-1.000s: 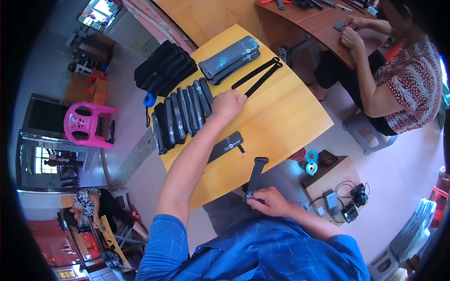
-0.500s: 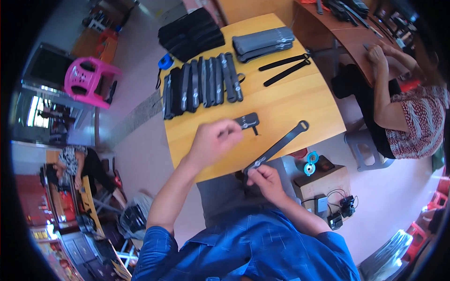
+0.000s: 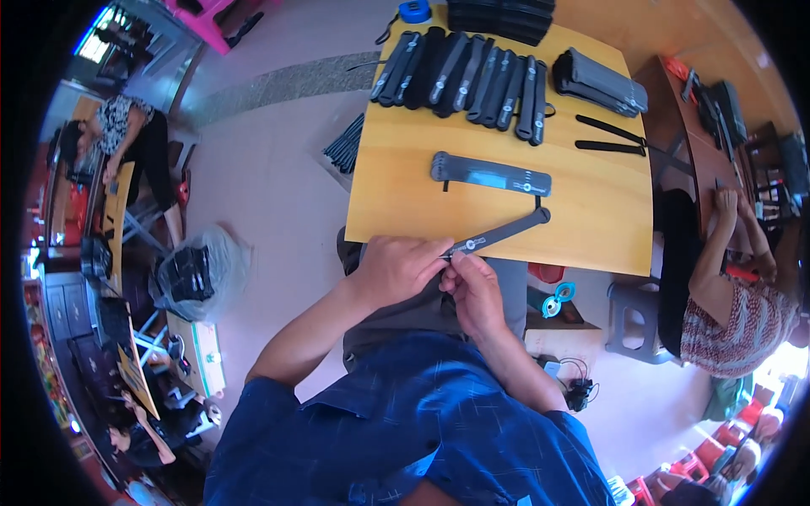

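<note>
A dark grey strap (image 3: pixel 506 230) with a ringed far end runs from my fingers out over the table's front edge. Its near end, marked in white, is pinched by my right hand (image 3: pixel 474 291), thumb on top. My left hand (image 3: pixel 396 268) is closed at that same end, its fingertips meeting the right hand's; what exactly it pinches there is partly hidden. Just beyond lies a flat stack of grey straps (image 3: pixel 498 175), its left end folded in loops and its right end printed white. The held strap's ringed end lies near that stack's right end.
Rows of folded dark straps (image 3: pixel 460 80) cover the back of the yellow table (image 3: pixel 396 198). Grey bundles (image 3: pixel 599 80), two thin black straps (image 3: pixel 609 137) and a blue tape measure (image 3: pixel 414 11) lie there too. A person (image 3: pixel 734 287) sits at the right beside a grey stool (image 3: pixel 637 325).
My left hand has come down from beside the stack to the strap's near end, joining my right hand. The stack is now uncovered. The whole view has turned, shifting the table up and right.
</note>
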The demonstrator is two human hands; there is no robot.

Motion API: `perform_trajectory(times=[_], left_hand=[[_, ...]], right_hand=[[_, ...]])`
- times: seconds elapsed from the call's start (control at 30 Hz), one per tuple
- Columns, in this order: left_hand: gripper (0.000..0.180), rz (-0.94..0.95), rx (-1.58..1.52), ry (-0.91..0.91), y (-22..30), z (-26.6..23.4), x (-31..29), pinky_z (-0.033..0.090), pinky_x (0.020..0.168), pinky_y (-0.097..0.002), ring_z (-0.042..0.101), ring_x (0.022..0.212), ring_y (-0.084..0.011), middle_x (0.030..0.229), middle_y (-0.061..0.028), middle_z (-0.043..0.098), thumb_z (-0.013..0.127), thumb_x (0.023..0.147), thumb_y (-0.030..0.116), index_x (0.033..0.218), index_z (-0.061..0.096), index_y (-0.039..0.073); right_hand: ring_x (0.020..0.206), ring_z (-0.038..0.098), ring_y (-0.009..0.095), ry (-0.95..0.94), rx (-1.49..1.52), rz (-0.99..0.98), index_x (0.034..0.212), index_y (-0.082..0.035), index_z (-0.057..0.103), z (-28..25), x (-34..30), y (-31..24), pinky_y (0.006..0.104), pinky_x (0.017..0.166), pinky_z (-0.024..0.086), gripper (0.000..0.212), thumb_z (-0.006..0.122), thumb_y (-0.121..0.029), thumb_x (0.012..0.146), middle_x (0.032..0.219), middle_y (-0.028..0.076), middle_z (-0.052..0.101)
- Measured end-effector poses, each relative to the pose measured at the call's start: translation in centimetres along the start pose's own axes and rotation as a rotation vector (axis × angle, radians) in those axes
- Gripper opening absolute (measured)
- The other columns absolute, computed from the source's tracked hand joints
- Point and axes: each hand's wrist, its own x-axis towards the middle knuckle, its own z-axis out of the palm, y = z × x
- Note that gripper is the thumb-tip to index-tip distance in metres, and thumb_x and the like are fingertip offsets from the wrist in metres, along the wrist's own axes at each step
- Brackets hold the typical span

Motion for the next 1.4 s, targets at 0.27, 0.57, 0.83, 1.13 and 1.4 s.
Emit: perform_trajectory(times=[0.27,0.57,0.83,1.13,1.4], left_hand=[[0.036,0.181,0.011,0.170,-2.2,0.5,-0.7,0.058,0.065,-0.0352,0.075,0.079,-0.0218,0.089,-0.0027,0.075,0.077,0.082,0.017,0.118,0.074,0.014],[0.039,0.192,-0.225,0.093,-0.6,0.9,0.8,0.057,0.070,-0.0347,0.074,0.084,-0.0224,0.097,-0.0043,0.076,0.084,0.075,0.015,0.114,0.076,0.011],[0.035,0.431,-0.118,0.125,0.2,1.3,2.7,0.046,0.056,-0.0324,0.060,0.061,-0.0143,0.067,0.0032,0.053,0.077,0.078,0.021,0.112,0.074,0.010],[0.020,0.626,-0.121,0.099,6.1,4.7,5.4,0.048,0.049,-0.0288,0.065,0.059,-0.0120,0.068,0.0010,0.060,0.068,0.078,0.019,0.091,0.068,0.004],[0.016,0.785,-0.224,0.109,11.5,6.3,7.8,0.053,0.053,-0.0312,0.068,0.061,-0.0159,0.070,-0.0025,0.063,0.068,0.079,0.018,0.087,0.067,0.005]], right_hand=[[0.073,0.059,0.012,0.140,0.062,0.046,0.095,-0.008,0.066,2.4,-0.3,0.5,0.0292,0.071,0.053,0.023,0.060,-0.025,0.108,0.082,0.001,0.065],[0.074,0.061,0.013,0.042,0.062,-0.111,0.093,-0.007,0.067,0.0,-1.9,-0.6,0.0305,0.074,0.051,0.021,0.061,-0.022,0.106,0.083,0.002,0.067],[0.078,0.065,0.016,-0.015,0.027,-0.166,0.103,-0.003,0.070,-0.8,-3.8,-2.2,0.0321,0.077,0.053,0.038,0.054,-0.037,0.110,0.084,0.007,0.069],[0.080,0.063,0.012,0.314,-0.958,-0.629,0.097,-0.001,0.077,-6.4,-4.7,-12.6,0.0274,0.071,0.050,0.022,0.060,-0.013,0.105,0.094,0.007,0.071],[0.108,0.072,0.029,-0.002,-1.532,-1.055,0.118,-0.005,0.075,-9.1,2.3,-12.9,0.0346,0.099,0.053,0.030,0.064,0.007,0.093,0.118,0.017,0.074]])
